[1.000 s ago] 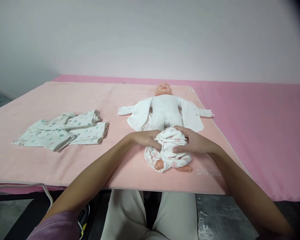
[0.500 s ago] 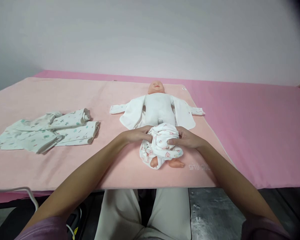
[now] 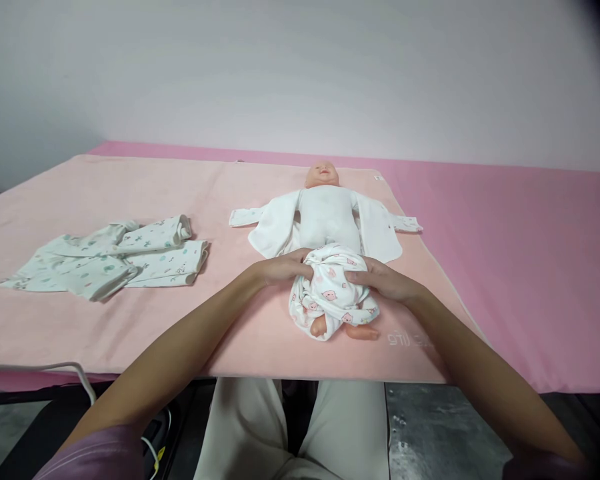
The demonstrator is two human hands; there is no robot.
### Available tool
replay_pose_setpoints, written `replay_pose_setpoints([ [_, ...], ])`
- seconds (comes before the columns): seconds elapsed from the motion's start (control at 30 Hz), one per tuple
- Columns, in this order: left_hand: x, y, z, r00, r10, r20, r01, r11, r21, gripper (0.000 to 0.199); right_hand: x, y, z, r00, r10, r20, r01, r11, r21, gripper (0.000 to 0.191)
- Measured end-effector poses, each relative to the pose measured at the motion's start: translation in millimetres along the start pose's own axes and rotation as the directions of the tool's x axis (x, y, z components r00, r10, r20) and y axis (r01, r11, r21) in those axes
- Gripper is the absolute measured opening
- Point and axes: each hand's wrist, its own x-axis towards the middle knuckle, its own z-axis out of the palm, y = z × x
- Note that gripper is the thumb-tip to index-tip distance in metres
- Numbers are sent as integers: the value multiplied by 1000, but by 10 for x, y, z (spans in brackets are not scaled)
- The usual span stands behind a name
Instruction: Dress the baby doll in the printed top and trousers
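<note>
The pink-printed garment (image 3: 334, 290) sits bunched around the legs of the doll (image 3: 327, 217), near the front edge of the peach mat (image 3: 250, 357), between your two hands. Your left hand (image 3: 286, 267) grips its upper left side, thumb laid over the front of the cloth and the fingers mostly hidden behind it. Your right hand (image 3: 387, 277) holds the opposite side, its thumb pressed on the front fabric; its other fingers curl out of sight, so how tightly they close you cannot tell. Below your grip, the doll's feet (image 3: 363, 332) poke out of the folds. The doll lies on its back, head away from you, a white top (image 3: 275, 225) spread open beneath it. Well to your left lies a green-printed garment (image 3: 115, 259), flat and loosely folded.
</note>
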Motion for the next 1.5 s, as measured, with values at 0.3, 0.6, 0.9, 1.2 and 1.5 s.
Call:
replay_pose_setpoints([
  [0.3,-40,-69,-57,997,68,47,-65,996,-61,55,4,-67,148,994,13,-107,-12,1000,10,53],
  [0.6,3,-148,-124,995,100,24,-99,994,-33,67,-42,-111,147,1000,-2,15,2,1000,-4,53],
  [0.9,-8,-43,-74,996,79,34,-81,994,79,67,-37,-104,136,1000,13,-4,-13,999,-29,48],
  [1.2,-8,-114,-158,988,41,148,-38,999,-23,64,30,-10,252,975,-58,-213,90,986,143,44],
  [1.5,-20,-189,-107,997,70,35,-60,969,-240,70,-14,-74,279,994,-14,-107,12,1000,-15,46],
])
